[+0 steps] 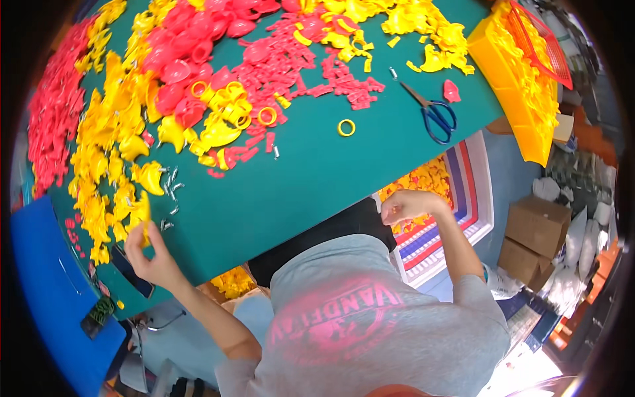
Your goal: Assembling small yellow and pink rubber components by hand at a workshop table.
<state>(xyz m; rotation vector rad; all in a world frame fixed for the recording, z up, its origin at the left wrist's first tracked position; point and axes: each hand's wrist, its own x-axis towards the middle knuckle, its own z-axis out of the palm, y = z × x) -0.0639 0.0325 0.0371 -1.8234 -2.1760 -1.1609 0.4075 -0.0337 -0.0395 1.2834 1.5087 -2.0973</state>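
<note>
At the left end of the green table, my left hand (pixel 156 257) pinches a yellow curved plastic piece (pixel 140 210) by its lower end. That piece touches a long heap of similar yellow parts (pixel 99 159). Several small metal screws (pixel 174 187) lie just beyond this hand. My right hand (pixel 405 206) is off the table's front edge, curled closed beside my body; whatever is inside its fingers is hidden. Below it stands a striped basket (pixel 471 192) holding many yellow and red-orange pieces (pixel 423 178).
Red plastic parts (pixel 192 40) and small red strips (pixel 278 59) cover the far table. Nearer lie a yellow ring (pixel 346 128) and blue-handled scissors (pixel 438 122). A yellow bin (pixel 506 99) with a red basket (pixel 548 49) stands right. A dark phone (pixel 132 272) lies near my left wrist.
</note>
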